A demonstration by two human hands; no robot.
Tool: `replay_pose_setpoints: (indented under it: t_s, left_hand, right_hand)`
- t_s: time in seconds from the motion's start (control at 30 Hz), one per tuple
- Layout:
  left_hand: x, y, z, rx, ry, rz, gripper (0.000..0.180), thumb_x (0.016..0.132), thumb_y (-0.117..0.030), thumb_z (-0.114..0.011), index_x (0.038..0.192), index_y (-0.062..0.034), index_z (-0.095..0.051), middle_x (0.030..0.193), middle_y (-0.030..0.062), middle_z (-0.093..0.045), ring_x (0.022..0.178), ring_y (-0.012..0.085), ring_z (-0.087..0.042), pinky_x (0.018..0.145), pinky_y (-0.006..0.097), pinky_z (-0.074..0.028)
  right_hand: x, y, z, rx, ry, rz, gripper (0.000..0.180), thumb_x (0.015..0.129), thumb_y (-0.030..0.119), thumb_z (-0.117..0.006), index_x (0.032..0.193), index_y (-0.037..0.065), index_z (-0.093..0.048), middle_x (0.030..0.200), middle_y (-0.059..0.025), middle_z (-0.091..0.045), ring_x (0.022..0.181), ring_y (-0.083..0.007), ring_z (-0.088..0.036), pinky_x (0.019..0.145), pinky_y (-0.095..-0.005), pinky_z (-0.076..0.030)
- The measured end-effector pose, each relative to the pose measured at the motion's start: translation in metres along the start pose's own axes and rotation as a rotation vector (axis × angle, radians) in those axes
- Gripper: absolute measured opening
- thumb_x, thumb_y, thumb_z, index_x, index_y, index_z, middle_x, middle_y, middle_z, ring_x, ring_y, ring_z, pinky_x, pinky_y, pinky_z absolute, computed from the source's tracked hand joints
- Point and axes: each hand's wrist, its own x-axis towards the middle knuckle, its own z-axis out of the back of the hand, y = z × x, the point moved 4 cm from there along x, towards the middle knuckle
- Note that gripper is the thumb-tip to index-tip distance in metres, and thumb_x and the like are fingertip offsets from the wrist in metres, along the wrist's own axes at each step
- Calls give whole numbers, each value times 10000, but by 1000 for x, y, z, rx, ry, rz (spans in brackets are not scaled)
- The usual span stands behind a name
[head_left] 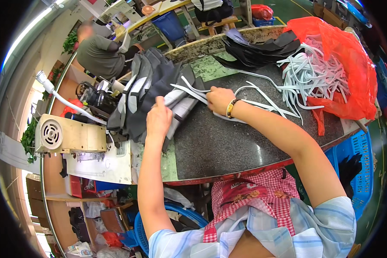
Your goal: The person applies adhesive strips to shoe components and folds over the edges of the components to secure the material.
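My right hand (220,101), with a bracelet at the wrist, is closed on narrow white strips (190,91) whose ends stick out to its left. My left hand (160,119) is closed in a pinch at the edge of a dark fabric piece (156,81). That piece lies among a fanned stack of dark pieces with pale grey patches (135,88). Exactly which layer the left fingers grip is partly hidden. More loose white strips (268,103) trail over the dark table mat (236,146) right of my right hand.
A red plastic bag (359,81) with a tangled heap of white strips (309,71) sits at the right. Black pieces (260,49) lie at the back. A sewing machine (71,134) stands at the left. Blue baskets (363,167) are below. Another person (101,53) sits further off.
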Motion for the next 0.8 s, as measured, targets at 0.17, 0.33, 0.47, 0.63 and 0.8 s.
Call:
replay_pose_setpoints:
  t_s: [0.17,0.33,0.47,0.63,0.8]
  left_hand:
    - [-32,8,54,-60,-522,187,289,890,-35,-524,1176,8,-529,992,250,-635,936,435,-620,791,481,-487]
    - [-118,-120,45,-175,-515,-277,416,824,45,-567,1240,21,-581,1186,203,-598,1120,399,-572,969,472,-450]
    - [-186,-183,-5,-421,-127,-482,362,802,-92,-631,1142,31,-640,1088,162,-638,990,326,-647,834,363,-552]
    - [-190,-192,-6,-403,-22,-430,364,727,-31,-675,1085,12,-622,1065,145,-621,1026,333,-627,846,401,-536]
    - [-168,-202,1,-389,409,-394,279,785,-13,-664,1061,0,-630,1073,146,-632,1021,313,-636,852,369,-519]
  right_hand:
    - [13,-50,25,15,-29,-299,223,793,211,-648,933,65,-742,932,-209,-717,880,-367,-708,777,-455,-567]
    - [0,-151,57,996,-87,-744,228,777,236,-659,811,13,-690,791,-104,-706,539,-174,-593,467,-309,-476]
    - [-30,-133,92,1663,245,-662,137,869,156,-619,795,78,-533,939,-96,-660,521,-15,-438,413,-169,-359]
    - [-85,-84,99,2187,293,-515,157,943,88,-557,1038,-37,-541,983,-85,-599,642,-49,-528,501,-176,-470]
    - [-159,4,90,2334,311,-418,259,968,130,-586,1183,-14,-578,1029,-97,-654,765,-103,-623,634,-225,-547]
